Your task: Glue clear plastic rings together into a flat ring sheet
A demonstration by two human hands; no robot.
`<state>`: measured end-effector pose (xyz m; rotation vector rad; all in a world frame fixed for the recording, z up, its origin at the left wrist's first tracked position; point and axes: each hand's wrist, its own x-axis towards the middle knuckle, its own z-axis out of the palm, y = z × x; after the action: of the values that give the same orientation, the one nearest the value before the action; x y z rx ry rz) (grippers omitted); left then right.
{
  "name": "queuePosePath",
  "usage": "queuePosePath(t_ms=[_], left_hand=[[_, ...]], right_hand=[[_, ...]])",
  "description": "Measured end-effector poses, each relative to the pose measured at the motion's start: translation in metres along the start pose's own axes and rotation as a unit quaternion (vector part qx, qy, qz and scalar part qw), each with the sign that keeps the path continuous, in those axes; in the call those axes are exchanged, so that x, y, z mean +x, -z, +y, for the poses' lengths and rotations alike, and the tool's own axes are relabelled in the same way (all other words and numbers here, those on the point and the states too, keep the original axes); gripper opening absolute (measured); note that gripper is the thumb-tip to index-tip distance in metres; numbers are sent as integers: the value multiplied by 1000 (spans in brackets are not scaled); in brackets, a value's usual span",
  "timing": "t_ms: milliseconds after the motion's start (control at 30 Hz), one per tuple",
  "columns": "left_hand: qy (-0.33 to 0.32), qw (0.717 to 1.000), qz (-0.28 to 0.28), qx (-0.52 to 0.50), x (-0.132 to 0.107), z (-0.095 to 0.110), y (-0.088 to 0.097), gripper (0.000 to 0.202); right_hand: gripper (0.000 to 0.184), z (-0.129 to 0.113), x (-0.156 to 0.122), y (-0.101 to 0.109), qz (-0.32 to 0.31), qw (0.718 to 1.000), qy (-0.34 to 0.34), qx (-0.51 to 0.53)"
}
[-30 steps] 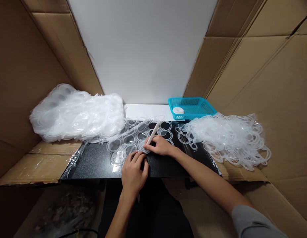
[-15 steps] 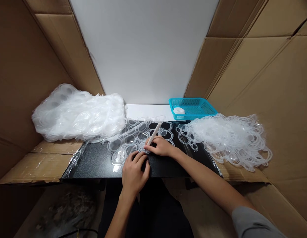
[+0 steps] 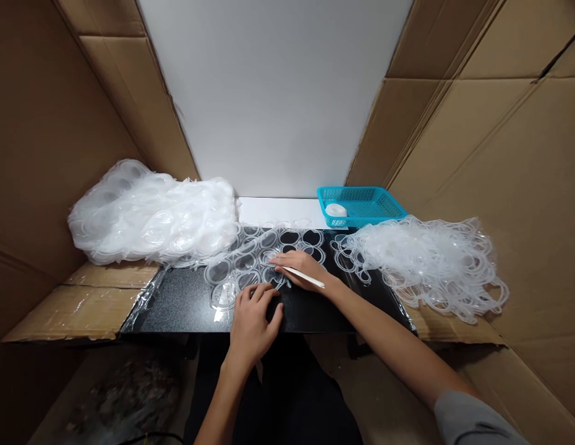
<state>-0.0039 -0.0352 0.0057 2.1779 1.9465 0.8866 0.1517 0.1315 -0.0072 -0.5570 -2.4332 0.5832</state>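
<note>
The right hand's fingers [image 3: 279,260] lie stretched out and close together, flat on the clear ring sheet [image 3: 243,259] at the middle of the black board [image 3: 176,303]. The right hand [image 3: 302,266] keeps a thin white stick [image 3: 308,279] pinned along its near edge. How the thumb grips the stick cannot be made out. The stick lies almost flat, its long axis running from far-left to near-right across the board, one end by the fingertips and the other jutting past the wrist. The left hand's fingers [image 3: 259,292] are bent and narrow, holding nothing, pressing the sheet's edge toward the board's near side; the left hand [image 3: 250,321] trails off that side. The risks, as I judge them: the loosely pinned stick could slip free and roll off the board's near edge, or the flimsy sheet could skid or buckle under uneven pressure. Left of the board sits a stack of sheets [image 3: 153,216], right of it a tangle of rings [image 3: 431,259], and behind its far-right corner a teal basket [image 3: 362,204].
</note>
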Motion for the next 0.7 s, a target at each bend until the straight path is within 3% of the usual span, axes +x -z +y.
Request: queuePosePath(t_ms=[167, 333, 700], left_hand=[[-2, 1000, 8, 7, -1, -1, -2, 16], [2, 1000, 17, 13, -1, 1, -3, 17], [4, 1000, 14, 10, -1, 1, -3, 14]], right_hand=[[29, -8, 0, 11, 2, 989, -67, 131], [23, -15, -3, 18, -29, 971, -158, 175], [16, -14, -3, 17, -53, 957, -124, 257]])
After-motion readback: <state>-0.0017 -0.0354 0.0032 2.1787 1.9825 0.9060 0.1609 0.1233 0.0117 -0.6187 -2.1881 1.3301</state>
